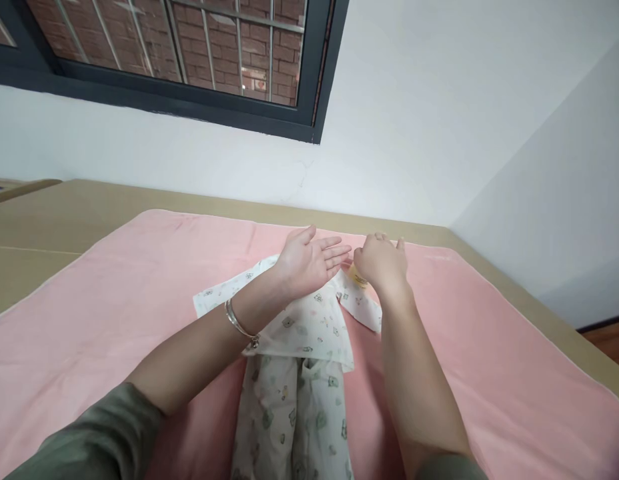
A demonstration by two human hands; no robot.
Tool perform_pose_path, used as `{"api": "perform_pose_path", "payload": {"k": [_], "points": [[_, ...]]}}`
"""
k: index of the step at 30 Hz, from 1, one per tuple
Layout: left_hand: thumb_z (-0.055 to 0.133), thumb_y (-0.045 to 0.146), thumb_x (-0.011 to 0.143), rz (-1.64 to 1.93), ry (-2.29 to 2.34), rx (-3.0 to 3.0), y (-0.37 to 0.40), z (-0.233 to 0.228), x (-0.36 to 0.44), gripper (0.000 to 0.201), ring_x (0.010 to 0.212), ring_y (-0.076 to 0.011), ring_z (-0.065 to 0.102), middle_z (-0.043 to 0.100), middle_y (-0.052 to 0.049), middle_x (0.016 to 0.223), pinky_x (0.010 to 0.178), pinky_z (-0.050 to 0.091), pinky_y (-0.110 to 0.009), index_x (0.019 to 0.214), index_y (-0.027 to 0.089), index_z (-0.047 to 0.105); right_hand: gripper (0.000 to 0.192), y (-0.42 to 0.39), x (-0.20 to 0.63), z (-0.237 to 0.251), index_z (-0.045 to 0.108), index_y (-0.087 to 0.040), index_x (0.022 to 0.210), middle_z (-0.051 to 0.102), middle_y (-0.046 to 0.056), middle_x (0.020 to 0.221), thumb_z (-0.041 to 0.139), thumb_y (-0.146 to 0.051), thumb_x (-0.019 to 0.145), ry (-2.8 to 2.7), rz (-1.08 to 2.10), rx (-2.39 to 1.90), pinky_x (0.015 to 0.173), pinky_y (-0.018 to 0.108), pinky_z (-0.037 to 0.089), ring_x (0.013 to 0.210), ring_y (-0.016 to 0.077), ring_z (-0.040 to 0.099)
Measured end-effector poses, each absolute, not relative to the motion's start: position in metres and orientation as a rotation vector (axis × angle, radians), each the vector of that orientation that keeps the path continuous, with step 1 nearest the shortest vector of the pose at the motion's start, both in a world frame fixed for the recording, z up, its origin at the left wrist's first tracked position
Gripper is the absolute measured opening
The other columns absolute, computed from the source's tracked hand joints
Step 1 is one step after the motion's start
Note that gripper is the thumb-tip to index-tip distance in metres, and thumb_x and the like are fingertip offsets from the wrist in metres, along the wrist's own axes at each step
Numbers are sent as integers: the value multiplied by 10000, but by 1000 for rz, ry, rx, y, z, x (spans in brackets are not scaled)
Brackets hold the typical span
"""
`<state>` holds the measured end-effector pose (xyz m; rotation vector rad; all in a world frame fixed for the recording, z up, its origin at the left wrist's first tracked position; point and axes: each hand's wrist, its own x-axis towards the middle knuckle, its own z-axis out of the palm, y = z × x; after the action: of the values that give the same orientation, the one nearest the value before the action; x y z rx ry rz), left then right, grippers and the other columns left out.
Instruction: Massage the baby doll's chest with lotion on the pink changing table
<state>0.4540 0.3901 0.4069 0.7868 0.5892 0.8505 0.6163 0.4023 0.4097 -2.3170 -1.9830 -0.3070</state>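
Note:
A small white garment (pixel 309 327) printed with little green figures lies on a pink blanket (pixel 114 300), its top part spread out and its lower part running toward me. My left hand (pixel 312 260) hovers over the garment's top edge, palm up, fingers straight and apart, holding nothing. A bracelet sits on that wrist. My right hand (pixel 382 260) is just to the right, knuckles up and fingers curled down at the garment's neck, where a yellow tag (pixel 358 277) shows. Whether those fingers pinch the cloth is hidden.
The pink blanket covers a tan mattress (pixel 64 213) set against a white wall. A dark-framed window (pixel 189 60) with bars is above at the left. Wooden floor (pixel 609 340) shows at the right edge.

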Motion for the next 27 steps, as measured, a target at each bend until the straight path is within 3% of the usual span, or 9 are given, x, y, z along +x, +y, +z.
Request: {"api": "perform_pose_path", "payload": {"k": [4,12,15,19,21,24,27], "points": [[209,541,1007,853,612,837,374,412,425,737,1473,-274,475,528,-204,1547,1225,382,-444,1590,114,356,580,405,603,411,462,39,1486,445,275,1546,270,-218,1003,-1954,-334,-2465,1276,569,90,1502,298,360],[211,467,1005,925,647,853,361,431,386,688,1473,-309,473,516,-177,1563,1180,446,-485,1581,127,371,760,401,600,395,115,74,1617,47,273,1688,283,-406,1051,-1963,-262,-2558,1247,669,75,1595,352,10],[200,493,997,914,668,819,351,435,382,705,1476,-310,468,500,-172,1576,1174,456,-479,1582,136,365,709,394,599,400,201,55,1607,69,277,1686,241,-408,1071,-1959,-245,-2522,1215,730,57,1593,364,-4],[238,517,977,879,666,824,343,431,387,697,1480,-326,461,538,-150,1546,1173,458,-501,1559,177,414,557,375,593,411,566,-47,1418,179,232,1687,286,-387,1077,-2073,-197,-2429,1183,779,11,1586,404,44],[243,507,975,872,693,806,341,428,391,697,1487,-322,450,536,-152,1547,1183,446,-502,1562,169,407,506,362,585,417,668,-112,1291,272,188,1672,290,-373,1080,-2148,-75,-2254,1199,762,17,1582,391,126],[262,522,978,855,708,856,337,424,397,688,1474,-342,465,578,-160,1500,1192,435,-526,1531,161,454,540,340,569,424,584,-165,1427,386,158,1627,238,-418,1099,-2129,115,-1808,1260,664,80,1559,318,267],[275,604,994,888,708,1015,324,428,397,673,1429,-367,514,668,-130,1385,1209,419,-550,1445,193,559,611,315,550,423,364,-193,1604,333,137,1659,241,-516,1101,-2129,230,-1480,1282,628,87,1570,298,243]]}}
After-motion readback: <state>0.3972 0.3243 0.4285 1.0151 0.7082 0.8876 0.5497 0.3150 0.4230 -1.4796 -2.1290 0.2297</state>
